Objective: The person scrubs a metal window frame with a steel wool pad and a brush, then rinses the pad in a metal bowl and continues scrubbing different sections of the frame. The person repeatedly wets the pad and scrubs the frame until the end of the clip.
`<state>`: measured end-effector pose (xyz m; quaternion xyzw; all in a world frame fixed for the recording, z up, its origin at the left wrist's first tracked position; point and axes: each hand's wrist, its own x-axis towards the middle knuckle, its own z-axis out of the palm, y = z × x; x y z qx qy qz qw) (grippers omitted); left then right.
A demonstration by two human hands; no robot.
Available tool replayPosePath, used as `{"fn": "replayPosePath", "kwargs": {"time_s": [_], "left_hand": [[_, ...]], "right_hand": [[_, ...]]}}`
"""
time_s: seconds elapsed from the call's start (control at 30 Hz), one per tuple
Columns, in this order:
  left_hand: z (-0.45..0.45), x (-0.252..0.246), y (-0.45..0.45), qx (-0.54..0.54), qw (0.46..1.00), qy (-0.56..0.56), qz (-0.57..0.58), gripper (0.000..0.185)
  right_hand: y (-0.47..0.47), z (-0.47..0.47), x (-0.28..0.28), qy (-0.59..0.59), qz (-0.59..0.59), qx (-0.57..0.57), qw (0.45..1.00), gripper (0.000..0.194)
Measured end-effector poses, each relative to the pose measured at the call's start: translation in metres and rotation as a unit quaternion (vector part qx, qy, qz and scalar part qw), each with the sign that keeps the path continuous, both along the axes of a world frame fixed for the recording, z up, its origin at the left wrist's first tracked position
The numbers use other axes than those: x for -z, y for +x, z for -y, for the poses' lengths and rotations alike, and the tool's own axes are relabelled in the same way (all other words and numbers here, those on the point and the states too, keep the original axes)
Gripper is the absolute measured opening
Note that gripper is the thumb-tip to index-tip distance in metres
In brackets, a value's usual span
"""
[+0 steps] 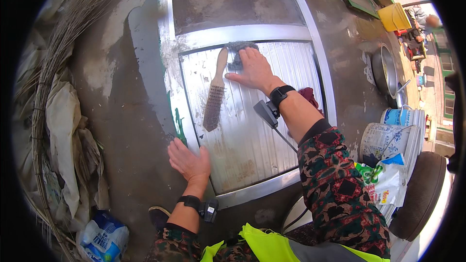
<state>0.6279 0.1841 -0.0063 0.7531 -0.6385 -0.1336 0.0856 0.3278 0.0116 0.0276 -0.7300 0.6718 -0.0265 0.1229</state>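
Observation:
A metal door with a ribbed lower panel [247, 142] lies flat on the ground before me. My right hand [256, 67] presses on a grey steel wool pad [235, 62] near the panel's upper edge, partly covering it. Left of that hand, a wooden-handled wire brush [214, 102] rests on the panel. My left hand [191, 162], holding nothing, leans on the lower left side of the frame with its thumb apart. Green paint [178, 122] marks the frame just above it. A dark red cloth [308, 96] is partly hidden behind my right forearm.
Wet concrete [127, 127] surrounds the door. On the left are a twig broom [40, 116] and crumpled sheeting [62, 105]. Buckets [382, 140], a metal basin [386, 69] and a printed bag [386, 185] stand right. A person [415, 36] is farther off.

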Motion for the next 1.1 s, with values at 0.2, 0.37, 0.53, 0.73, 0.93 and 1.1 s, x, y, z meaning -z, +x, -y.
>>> {"fn": "replayPosePath", "kwargs": {"time_s": [0.2,0.37,0.53,0.73,0.93,1.1], "left_hand": [[0.000,0.003,-0.001,-0.003,1.000,-0.007,-0.009,0.093],[0.000,0.002,-0.001,0.001,1.000,-0.010,-0.008,0.096],[0.000,0.004,-0.001,0.005,1.000,-0.017,-0.006,0.095],[0.001,0.002,0.000,0.010,1.000,-0.007,-0.013,0.096],[0.001,0.005,-0.002,0.002,1.000,-0.013,-0.007,0.097],[-0.001,0.006,0.000,0.015,0.999,-0.031,-0.012,0.097]], "right_hand": [[0.003,-0.045,-0.014,-0.058,0.030,-0.130,0.989,0.088],[0.019,0.011,-0.022,0.002,0.039,0.010,0.999,0.081],[0.022,-0.017,-0.006,-0.053,0.081,-0.088,0.991,0.084],[0.028,-0.003,0.004,-0.137,0.058,-0.091,0.985,0.088],[0.016,-0.039,0.008,-0.027,0.065,-0.154,0.985,0.091],[0.020,-0.033,0.016,-0.034,0.036,-0.111,0.993,0.047]]}}
